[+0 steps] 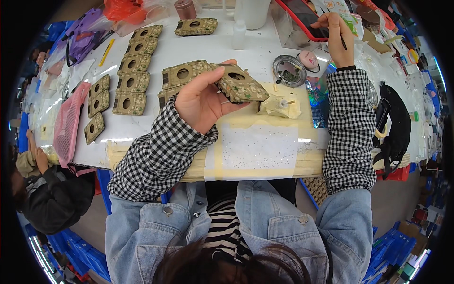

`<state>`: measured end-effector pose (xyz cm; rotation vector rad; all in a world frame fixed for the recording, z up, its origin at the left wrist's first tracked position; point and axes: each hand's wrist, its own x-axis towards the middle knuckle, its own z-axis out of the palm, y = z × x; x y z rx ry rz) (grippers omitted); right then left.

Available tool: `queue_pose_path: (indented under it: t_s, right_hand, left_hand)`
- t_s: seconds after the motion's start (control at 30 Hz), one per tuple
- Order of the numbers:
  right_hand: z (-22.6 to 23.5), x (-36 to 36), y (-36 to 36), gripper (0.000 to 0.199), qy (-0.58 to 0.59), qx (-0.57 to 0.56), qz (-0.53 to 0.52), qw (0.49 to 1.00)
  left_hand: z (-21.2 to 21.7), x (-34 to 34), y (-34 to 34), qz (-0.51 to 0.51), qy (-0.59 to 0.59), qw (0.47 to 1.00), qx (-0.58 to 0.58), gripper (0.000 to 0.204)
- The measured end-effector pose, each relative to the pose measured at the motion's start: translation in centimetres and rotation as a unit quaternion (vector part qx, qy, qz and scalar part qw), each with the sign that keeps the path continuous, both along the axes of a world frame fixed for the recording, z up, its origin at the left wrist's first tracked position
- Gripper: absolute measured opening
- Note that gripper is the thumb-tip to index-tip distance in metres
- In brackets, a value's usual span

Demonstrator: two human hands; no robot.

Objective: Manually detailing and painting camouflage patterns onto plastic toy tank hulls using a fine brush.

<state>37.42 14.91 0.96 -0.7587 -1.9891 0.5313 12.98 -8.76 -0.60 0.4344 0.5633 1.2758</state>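
left hand (pixel 202 103) clamped on camouflage shell (pixel 243 89) — right hand (pixel 336 35) pinching a thin tool (pixel 344 44) by a red-edged screen (pixel 303 18)

white worktable (pixel 208 49), grey floor (pixel 397 201), blue plastic crates (pixel 392 251), bright strip lights (pixel 440 73) at the edges

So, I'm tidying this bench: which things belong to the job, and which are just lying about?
Likely in the job:
camouflage shell in the left hand
matching camouflage shells
dark slim tool in the right hand
round dish of dark bits
speckled white sheet

Probably just lying about:
pink mesh bag
purple bag
orange plastic bag
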Motion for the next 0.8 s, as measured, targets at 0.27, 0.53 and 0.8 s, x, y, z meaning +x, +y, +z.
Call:
queue_pose_path:
  t_s: [0.27, 0.53, 0.8]
  right_hand:
    - [0.04, -0.01, -0.05, 0.042, -0.003, 0.005, -0.019, 1.000]
    - [-0.04, -0.16, -0.18, 0.044, 0.002, 0.032, -0.021, 0.999]
    - [0.61, 0.33, -0.17, 0.053, 0.033, 0.015, -0.049, 0.998]
  left_hand:
    - [-0.04, 0.04, 0.01, 0.004, 0.002, 1.000, -0.006, 0.049]
    - [-0.01, 0.08, 0.04, 0.005, 0.005, 1.000, -0.004, 0.049]
    - [0.10, 0.05, 0.00, 0.003, 0.005, 1.000, 0.000, 0.049]
